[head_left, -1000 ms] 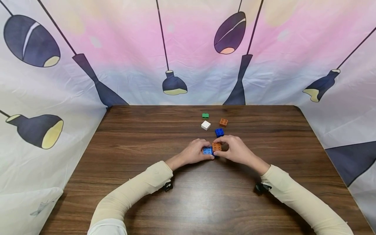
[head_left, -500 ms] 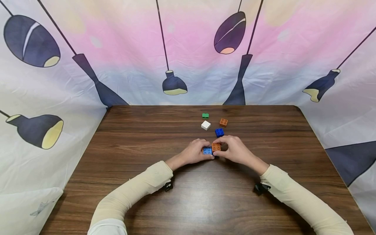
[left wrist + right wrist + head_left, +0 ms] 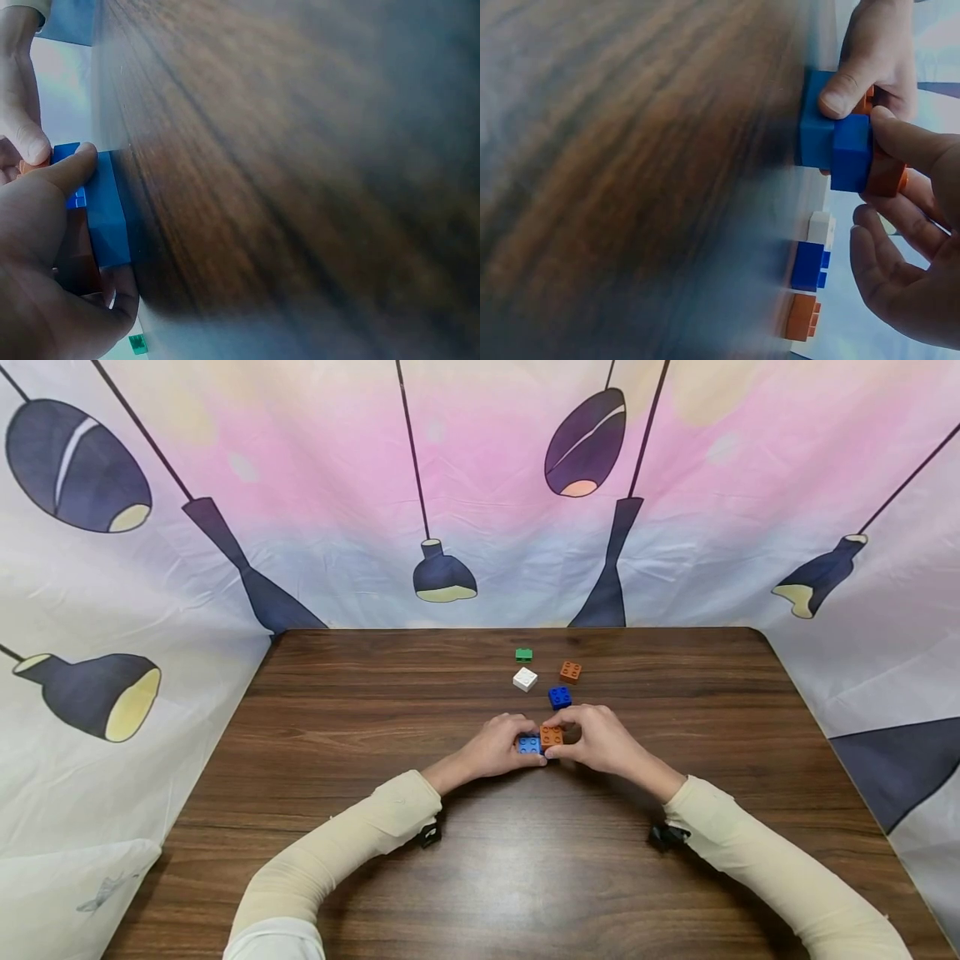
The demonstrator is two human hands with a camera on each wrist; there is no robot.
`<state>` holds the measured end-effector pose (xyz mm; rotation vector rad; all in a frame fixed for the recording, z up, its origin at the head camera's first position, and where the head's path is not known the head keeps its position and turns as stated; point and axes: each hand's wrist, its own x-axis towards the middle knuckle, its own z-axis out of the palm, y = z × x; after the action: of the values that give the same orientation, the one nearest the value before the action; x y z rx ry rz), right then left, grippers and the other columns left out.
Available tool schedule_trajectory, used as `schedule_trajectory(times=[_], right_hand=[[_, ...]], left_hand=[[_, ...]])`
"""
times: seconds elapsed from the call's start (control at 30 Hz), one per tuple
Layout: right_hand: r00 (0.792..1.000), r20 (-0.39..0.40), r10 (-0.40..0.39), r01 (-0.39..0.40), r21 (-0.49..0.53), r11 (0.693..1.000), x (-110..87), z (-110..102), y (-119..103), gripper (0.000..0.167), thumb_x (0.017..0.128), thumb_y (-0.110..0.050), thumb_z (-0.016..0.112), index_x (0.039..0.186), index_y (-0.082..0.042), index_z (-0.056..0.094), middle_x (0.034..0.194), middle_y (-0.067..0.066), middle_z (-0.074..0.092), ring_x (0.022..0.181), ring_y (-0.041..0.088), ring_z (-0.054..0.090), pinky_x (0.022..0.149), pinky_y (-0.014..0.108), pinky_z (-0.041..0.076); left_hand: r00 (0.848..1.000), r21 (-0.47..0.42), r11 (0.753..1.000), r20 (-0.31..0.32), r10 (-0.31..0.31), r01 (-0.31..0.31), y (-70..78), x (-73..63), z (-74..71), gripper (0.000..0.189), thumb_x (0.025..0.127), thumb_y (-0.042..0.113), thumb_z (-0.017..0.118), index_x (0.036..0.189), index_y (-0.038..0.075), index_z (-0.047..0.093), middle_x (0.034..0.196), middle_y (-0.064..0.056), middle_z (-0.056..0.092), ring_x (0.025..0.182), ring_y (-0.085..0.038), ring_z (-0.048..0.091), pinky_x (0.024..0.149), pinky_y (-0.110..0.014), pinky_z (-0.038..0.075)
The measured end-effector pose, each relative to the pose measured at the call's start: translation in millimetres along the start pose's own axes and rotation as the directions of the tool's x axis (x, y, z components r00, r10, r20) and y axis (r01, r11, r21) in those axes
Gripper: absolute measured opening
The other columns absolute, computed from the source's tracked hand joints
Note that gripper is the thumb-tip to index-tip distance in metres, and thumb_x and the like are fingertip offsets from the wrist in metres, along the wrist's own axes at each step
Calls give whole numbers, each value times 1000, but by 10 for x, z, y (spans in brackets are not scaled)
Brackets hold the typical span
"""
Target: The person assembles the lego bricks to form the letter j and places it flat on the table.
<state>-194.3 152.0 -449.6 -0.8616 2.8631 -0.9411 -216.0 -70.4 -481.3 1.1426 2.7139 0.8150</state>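
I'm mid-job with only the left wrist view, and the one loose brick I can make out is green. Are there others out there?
Observer: Yes, three: a white brick, a dark blue brick and a loose orange brick.

Operator: Which of those is nearest the right hand?

Observer: The dark blue one, just beyond its fingers in the head view.

Operator: And the held orange brick in that hand, which way do its studs face?

Observer: Upward, toward the head camera.

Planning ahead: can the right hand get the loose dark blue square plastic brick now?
Probably not yet: the right hand pinches an orange square plastic brick, though the loose dark blue brick lies uncovered nearby.
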Motion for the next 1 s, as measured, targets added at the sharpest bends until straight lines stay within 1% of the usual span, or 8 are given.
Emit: schedule_trajectory(times=[0.27,0.4,0.5,0.63,0.7,0.8,0.87,1.0], right_hand=[[999,-47,-26,23,-68,997,-24,50,0,38,82,-32,88,111,-11,78,108,4,76,101,26,69,85,48,53],[999,-50,-22,18,-84,996,-34,64,-1,36,82,-31,88,110,-12,77,108,4,76,101,26,69,86,48,54],[999,-36,-6,4,-65,998,-19,62,0,35,81,-30,89,109,-14,76,104,2,75,91,21,68,79,43,54],[1000,-4,22,-22,-16,1000,5,63,8,34,80,-30,89,108,-18,73,95,-2,73,75,11,60,68,34,49],[1000,0,28,-28,5,1000,6,66,15,34,81,-31,89,108,-19,72,95,-3,73,72,9,58,66,32,48],[1000,-6,21,-21,16,1000,-6,64,24,35,82,-33,88,109,-18,72,98,-3,73,77,9,60,69,33,50],[1000,-9,8,-8,16,1000,-14,56,26,37,82,-35,88,111,-18,73,103,-2,74,83,11,63,73,35,51],[1000,0,-6,6,38,999,-34,13,42,38,86,-36,84,116,-16,74,108,-2,74,93,14,67,79,38,55]], left_hand=[[1000,11,1000,-4,6,-6,-10,19,5,33,87,37,83,106,12,74,93,1,69,80,-10,56,73,-28,43],[1000,7,1000,-8,17,-17,-3,20,8,31,86,36,83,103,12,73,91,1,69,78,-10,56,72,-28,43],[1000,1,1000,-6,19,-19,-2,15,9,30,86,35,83,103,12,73,90,2,69,78,-10,56,73,-28,43],[1000,4,1000,0,14,-14,-13,13,15,29,87,35,83,104,13,73,91,2,69,79,-10,56,74,-29,43],[1000,7,1000,1,15,-15,-19,15,16,29,87,35,83,104,13,73,91,2,69,79,-10,56,74,-29,43],[1000,10,1000,-5,20,-20,-22,19,13,29,87,35,83,104,13,73,91,2,69,78,-10,56,73,-29,43],[1000,10,1000,-9,17,-17,-19,19,8,30,87,35,82,105,13,73,91,3,69,79,-10,56,73,-29,43],[1000,5,1000,4,-3,3,-7,12,-1,32,88,36,81,109,13,74,94,3,69,80,-10,56,73,-29,43]])
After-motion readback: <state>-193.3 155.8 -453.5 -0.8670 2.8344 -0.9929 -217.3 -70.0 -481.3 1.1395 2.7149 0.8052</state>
